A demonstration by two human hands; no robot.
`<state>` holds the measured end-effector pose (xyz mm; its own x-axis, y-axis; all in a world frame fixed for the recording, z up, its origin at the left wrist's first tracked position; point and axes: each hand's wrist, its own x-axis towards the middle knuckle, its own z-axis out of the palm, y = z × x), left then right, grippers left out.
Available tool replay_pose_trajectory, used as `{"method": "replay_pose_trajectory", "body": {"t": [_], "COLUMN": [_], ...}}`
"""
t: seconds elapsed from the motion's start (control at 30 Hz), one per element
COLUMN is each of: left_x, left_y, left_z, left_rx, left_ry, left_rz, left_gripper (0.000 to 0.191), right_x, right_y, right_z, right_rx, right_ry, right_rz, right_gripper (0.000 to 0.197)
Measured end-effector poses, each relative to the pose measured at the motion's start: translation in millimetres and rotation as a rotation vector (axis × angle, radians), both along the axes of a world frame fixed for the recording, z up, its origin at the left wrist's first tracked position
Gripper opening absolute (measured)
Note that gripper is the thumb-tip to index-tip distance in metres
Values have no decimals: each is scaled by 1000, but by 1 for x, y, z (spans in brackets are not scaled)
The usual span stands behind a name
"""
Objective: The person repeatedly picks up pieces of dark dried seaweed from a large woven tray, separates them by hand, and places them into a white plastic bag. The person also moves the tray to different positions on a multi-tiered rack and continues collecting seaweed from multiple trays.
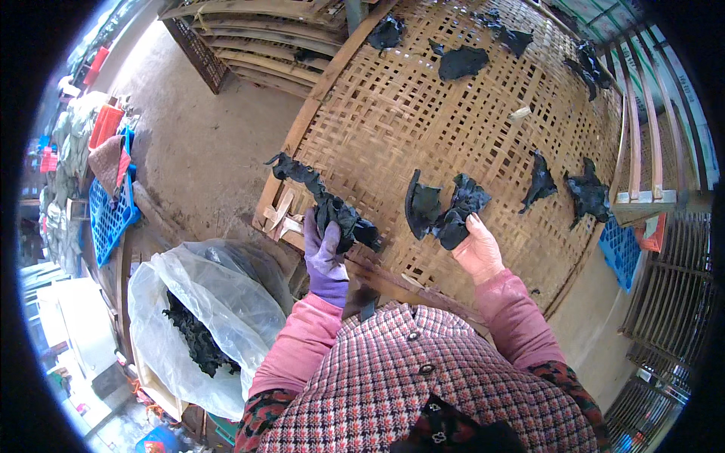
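My left hand [324, 255], in a purple glove, grips a crumpled bunch of dark leathery sheets [335, 218] at the near left corner of a woven bamboo tray [385, 136]. A strip of the bunch trails over the tray's wooden frame. My bare right hand [478, 246] holds a dark folded piece [465, 204] between thumb and fingers, low over the weave. Just left of it, and partly against it, is a curved dark piece [422, 205]. More dark pieces [463, 62] lie spread at the far side and the right [589, 189].
An open clear plastic bag [226, 306] with dark pieces [198, 340] inside stands at my left. Wooden racks [266, 39] rise beyond the tray's left edge, with slatted racks [645, 119] at right. Blue plastic crates [110, 212] lie left; wood scraps [280, 212] rest on the near corner.
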<state>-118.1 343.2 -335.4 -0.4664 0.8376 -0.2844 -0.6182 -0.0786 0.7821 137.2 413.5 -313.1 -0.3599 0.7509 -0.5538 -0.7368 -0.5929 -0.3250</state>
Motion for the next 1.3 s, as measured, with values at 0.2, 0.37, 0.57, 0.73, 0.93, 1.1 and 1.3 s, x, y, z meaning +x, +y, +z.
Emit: {"method": "replay_pose_trajectory", "body": {"t": [0.2, 0.37, 0.57, 0.73, 0.93, 1.1, 1.3], "left_x": [12, 13, 8, -42, -157, -253, -280], "left_y": [-2, 0, -14, -62, -193, -309, -380], "left_z": [2, 17, 38, 65, 80, 86, 40], "left_rx": [-88, 82, 101, 176, 293, 416, -1092], "left_ry": [-145, -188, -82, -168, 44, -180, 1022], "left_rz": [-42, -175, -67, 125, 548, 711, 909], "left_gripper": [46, 41, 44, 48, 41, 43, 43], "right_x": [-26, -40, -61, -137, -302, -382, -298], "right_y": [-23, -30, -31, -40, -105, -165, -155], "right_z": [-15, -10, 19, 63, 98, 134, 100], "right_rx": [-129, -63, 73, 254, 604, 1165, 1533], "right_ry": [22, 79, -23, -268, -256, -109, -402], "right_rz": [98, 207, 358, 648, 1202, 1374, 1308], "right_gripper": [24, 26, 32, 32, 32, 36, 24]}}
